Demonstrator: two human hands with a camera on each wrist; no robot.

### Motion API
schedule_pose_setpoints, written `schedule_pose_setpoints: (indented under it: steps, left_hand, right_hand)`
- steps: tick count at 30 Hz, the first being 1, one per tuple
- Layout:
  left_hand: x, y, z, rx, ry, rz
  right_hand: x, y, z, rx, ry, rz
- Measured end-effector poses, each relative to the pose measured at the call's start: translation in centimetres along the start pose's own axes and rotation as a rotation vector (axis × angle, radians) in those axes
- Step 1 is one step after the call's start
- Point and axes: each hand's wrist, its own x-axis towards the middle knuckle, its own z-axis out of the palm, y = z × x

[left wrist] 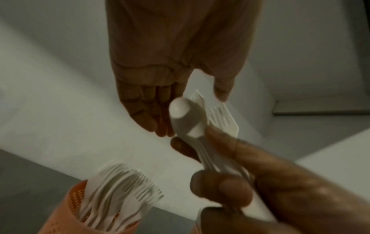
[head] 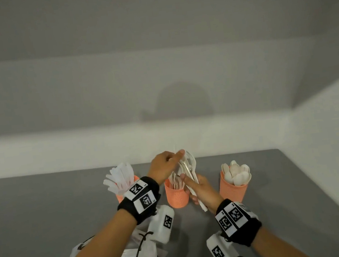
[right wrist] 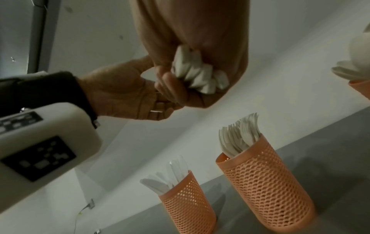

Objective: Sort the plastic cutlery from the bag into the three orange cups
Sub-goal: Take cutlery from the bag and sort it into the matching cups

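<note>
bundle: mixed white plastic cutlery [head: 190, 173] sitting upright in right hand, just above middle cup
right hand: [head: 201, 190] curling round handle ends, gripping bundle
left hand: [head: 164, 165] reaching over bundle top, thumb and fingers pinching one piece; which piece, cannot tell
step: likely pulling single item out of bundle for sorting
next: probably needing type checked, then dropping in matching cup
cups: knives cup [head: 126, 188] left, forks cup [head: 176, 195] middle, spoons cup [head: 232, 186] right, all standing on grey worktop [head: 46, 205]
bag: white bag [head: 136, 256] lying near, under left forearm
</note>
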Motion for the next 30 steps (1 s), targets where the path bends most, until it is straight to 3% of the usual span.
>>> schedule_pose_setpoints:
  steps: [3,5,10,13,16,19,22,26,30]
  left_hand:
    - [0.2,0.3,1.5,0.132,0.012,-0.007]
    - [0.1,0.8,1.7,0.095,0.047,-0.006]
    - [0.5,3.3,0.3,-0.412,0.292,0.100]
    - [0.2,4.7,-0.4,-0.600,0.311,0.107]
    - [0.0,4.6,0.2,-0.384,0.218,0.136]
    - [-0.5,3.7,1.7,-0.083,-0.007,0.133]
    - [-1.2,3.3,2.8,0.034,-0.154,0.141]
    - [-1.2,3.6,3.3,0.081,-0.212,0.149]
    - [-1.4,4.6,4.8,0.054,-0.189,0.198]
  right_hand:
    - [-0.8,-0.2,-0.2,-0.019,0.000,0.001]
    - [-1.3,-0.1,-0.6,-0.035,0.008,0.017]
    - [-2.1,0.3,-2.0,-0.085,0.035,0.076]
    - [-2.5,0.3,-2.8,-0.113,0.061,0.080]
    - [-2.9,-0.1,-3.4,-0.131,0.052,0.074]
    - [-3.5,-0.9,-3.9,-0.114,-0.017,0.069]
    - [-4.1,-1.4,-4.7,-0.159,-0.099,0.069]
    - [-4.7,-1.1,-5.5,-0.211,-0.146,0.078]
    - [-4.7,-1.0,-6.1,-0.190,-0.080,0.085]
